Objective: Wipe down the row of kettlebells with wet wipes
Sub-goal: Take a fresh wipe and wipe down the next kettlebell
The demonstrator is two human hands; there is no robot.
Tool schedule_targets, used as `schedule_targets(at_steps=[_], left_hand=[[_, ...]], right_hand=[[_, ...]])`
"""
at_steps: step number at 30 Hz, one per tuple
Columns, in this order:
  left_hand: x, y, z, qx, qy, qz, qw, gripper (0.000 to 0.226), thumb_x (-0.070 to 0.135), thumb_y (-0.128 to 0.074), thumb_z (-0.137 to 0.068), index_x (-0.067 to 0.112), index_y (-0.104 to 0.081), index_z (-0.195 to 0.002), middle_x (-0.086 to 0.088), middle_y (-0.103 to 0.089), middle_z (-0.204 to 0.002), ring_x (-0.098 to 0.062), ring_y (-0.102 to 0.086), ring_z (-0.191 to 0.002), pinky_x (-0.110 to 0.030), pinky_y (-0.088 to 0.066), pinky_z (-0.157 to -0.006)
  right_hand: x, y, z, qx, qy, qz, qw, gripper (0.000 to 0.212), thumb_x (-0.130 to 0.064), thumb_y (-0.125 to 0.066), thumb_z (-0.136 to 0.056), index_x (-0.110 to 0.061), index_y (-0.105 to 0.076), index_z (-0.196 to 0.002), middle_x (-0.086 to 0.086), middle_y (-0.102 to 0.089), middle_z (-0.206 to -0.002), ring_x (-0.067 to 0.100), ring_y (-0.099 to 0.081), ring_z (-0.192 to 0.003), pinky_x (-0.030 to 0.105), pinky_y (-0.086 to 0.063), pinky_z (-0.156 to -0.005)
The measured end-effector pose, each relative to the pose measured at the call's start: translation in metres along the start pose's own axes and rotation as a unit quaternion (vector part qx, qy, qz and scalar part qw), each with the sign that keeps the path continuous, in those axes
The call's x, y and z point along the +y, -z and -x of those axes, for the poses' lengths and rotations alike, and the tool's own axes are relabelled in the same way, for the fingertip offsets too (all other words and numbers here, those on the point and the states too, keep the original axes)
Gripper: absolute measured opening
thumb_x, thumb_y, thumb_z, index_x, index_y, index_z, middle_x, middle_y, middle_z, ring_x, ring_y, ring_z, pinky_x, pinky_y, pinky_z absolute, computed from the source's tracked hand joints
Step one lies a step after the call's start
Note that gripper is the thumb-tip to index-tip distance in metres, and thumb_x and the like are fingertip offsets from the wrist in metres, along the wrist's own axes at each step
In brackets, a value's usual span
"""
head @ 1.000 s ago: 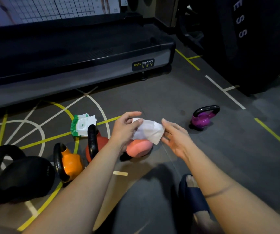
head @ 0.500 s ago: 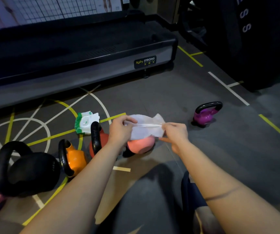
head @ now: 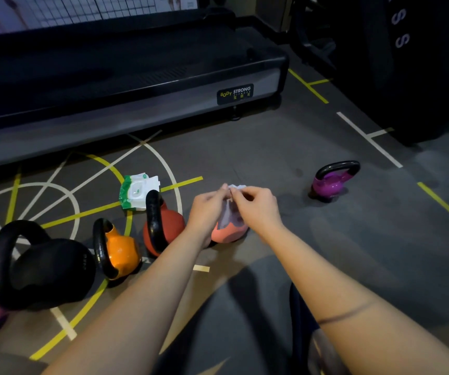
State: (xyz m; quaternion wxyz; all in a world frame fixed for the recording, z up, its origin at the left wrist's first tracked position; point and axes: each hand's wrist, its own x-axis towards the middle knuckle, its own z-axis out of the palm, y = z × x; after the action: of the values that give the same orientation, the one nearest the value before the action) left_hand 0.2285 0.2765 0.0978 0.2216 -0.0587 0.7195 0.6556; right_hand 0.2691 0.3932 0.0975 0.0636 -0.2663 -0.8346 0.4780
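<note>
At centre of view, above the floor: one wet wipe, hanging bunched. Its top edge is pinched by the fingers of my left hand and of my right hand, tips meeting.

- Directly beneath: salmon kettlebell; I cannot tell if the wipe touches it.
- Row running toward 8 o'clock: red kettlebell, orange kettlebell, black kettlebell, each close beside the next.
- Purple kettlebell: well apart at 2 o'clock.
- Wipes pack: on the floor at 10 o'clock, just behind the red handle.

Progress, my judgement: the wipe is only being readied. No bell shows signs of wiping, so I count all five outstanding.

Room: treadmill edge across 12 o'clock, tall black column at 1 o'clock, my slippered foot at 5 o'clock. Open floor lies toward 3 o'clock.
</note>
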Motion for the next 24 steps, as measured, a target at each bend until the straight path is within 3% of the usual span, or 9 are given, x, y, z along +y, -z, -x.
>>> schedule_targets(at_steps=[2,4,7,11,14,16,20,22,24], left_hand=[[0.006,0.007,0.003,-0.013,0.012,0.053,0.998,0.038,0.042,-0.064,-0.098,0.008,-0.078,-0.085,-0.003,-0.077,-0.078,-0.015,-0.073,-0.072,-0.025,-0.055,-0.063],[0.007,0.014,0.005,-0.016,-0.025,0.023,0.999,0.028,0.034,-0.07,-0.096,0.009,-0.078,-0.086,0.001,-0.074,-0.071,-0.007,-0.068,-0.065,-0.017,-0.051,-0.058],[0.003,0.02,0.003,-0.002,-0.038,-0.003,0.999,0.013,0.017,-0.073,-0.094,0.005,-0.078,-0.096,-0.01,-0.077,-0.087,-0.014,-0.069,-0.076,-0.026,-0.057,-0.07],[0.005,0.023,-0.002,-0.012,-0.011,0.041,0.999,0.016,0.005,-0.065,-0.096,0.004,-0.072,-0.111,-0.01,-0.075,-0.098,-0.02,-0.07,-0.085,-0.032,-0.056,-0.073],[0.006,0.022,-0.004,-0.026,-0.025,0.042,0.998,0.034,0.008,-0.07,-0.093,0.019,-0.062,-0.124,-0.015,-0.074,-0.111,-0.029,-0.073,-0.099,-0.041,-0.059,-0.085],[0.004,0.023,-0.006,-0.04,-0.041,0.043,0.997,0.046,0.007,-0.07,-0.093,0.029,-0.055,-0.131,-0.022,-0.074,-0.106,-0.035,-0.073,-0.1,-0.048,-0.058,-0.088],[0.004,0.029,-0.005,-0.07,-0.114,0.017,0.991,0.056,0.004,-0.066,-0.095,0.043,-0.052,-0.133,-0.031,-0.071,-0.092,-0.028,-0.069,-0.076,-0.037,-0.054,-0.067],[0.003,0.028,-0.006,-0.078,-0.152,-0.021,0.985,0.045,0.004,-0.066,-0.096,0.036,-0.061,-0.128,-0.024,-0.072,-0.09,-0.023,-0.068,-0.077,-0.033,-0.05,-0.067],[0.001,0.027,-0.009,-0.073,-0.17,-0.082,0.979,0.027,0.006,-0.07,-0.094,0.022,-0.073,-0.115,0.002,-0.076,-0.088,-0.009,-0.069,-0.08,-0.032,-0.052,-0.072]], right_hand=[[-0.002,0.0,0.001,-0.068,-0.017,-0.063,0.996,0.028,-0.031,-0.055,-0.092,-0.013,-0.075,-0.085,0.011,-0.074,-0.085,0.027,-0.071,-0.087,0.041,-0.059,-0.081],[-0.008,0.003,0.003,-0.139,-0.048,-0.167,0.975,0.032,-0.012,-0.047,-0.095,-0.018,-0.078,-0.09,0.013,-0.077,-0.094,0.024,-0.074,-0.09,0.038,-0.06,-0.087],[-0.01,0.013,0.001,-0.154,-0.099,-0.28,0.942,0.033,0.002,-0.039,-0.098,-0.006,-0.07,-0.105,0.022,-0.076,-0.092,0.031,-0.076,-0.087,0.039,-0.062,-0.082],[0.009,0.02,-0.007,-0.13,-0.155,-0.241,0.949,0.007,-0.011,-0.062,-0.096,-0.009,-0.067,-0.1,0.013,-0.075,-0.09,0.024,-0.071,-0.08,0.04,-0.06,-0.079],[0.016,0.021,-0.006,-0.189,-0.159,-0.268,0.931,0.025,-0.024,-0.073,-0.093,-0.011,-0.068,-0.113,0.013,-0.076,-0.101,0.024,-0.072,-0.088,0.038,-0.059,-0.084],[0.012,0.02,-0.003,-0.158,-0.13,-0.318,0.926,0.029,-0.015,-0.072,-0.093,-0.01,-0.065,-0.121,0.016,-0.075,-0.106,0.023,-0.073,-0.085,0.032,-0.06,-0.075],[0.018,0.021,-0.009,-0.107,-0.07,-0.309,0.943,0.049,-0.005,-0.073,-0.089,-0.03,-0.063,-0.13,0.015,-0.073,-0.1,0.02,-0.071,-0.085,0.038,-0.061,-0.079],[0.021,0.022,-0.012,-0.103,-0.044,-0.284,0.952,0.041,-0.004,-0.07,-0.091,-0.033,-0.07,-0.121,0.013,-0.074,-0.103,0.019,-0.07,-0.086,0.041,-0.06,-0.084],[0.023,0.021,-0.013,-0.096,-0.031,-0.248,0.963,0.027,-0.006,-0.069,-0.092,-0.026,-0.077,-0.108,0.007,-0.076,-0.109,0.019,-0.071,-0.095,0.042,-0.058,-0.092]])
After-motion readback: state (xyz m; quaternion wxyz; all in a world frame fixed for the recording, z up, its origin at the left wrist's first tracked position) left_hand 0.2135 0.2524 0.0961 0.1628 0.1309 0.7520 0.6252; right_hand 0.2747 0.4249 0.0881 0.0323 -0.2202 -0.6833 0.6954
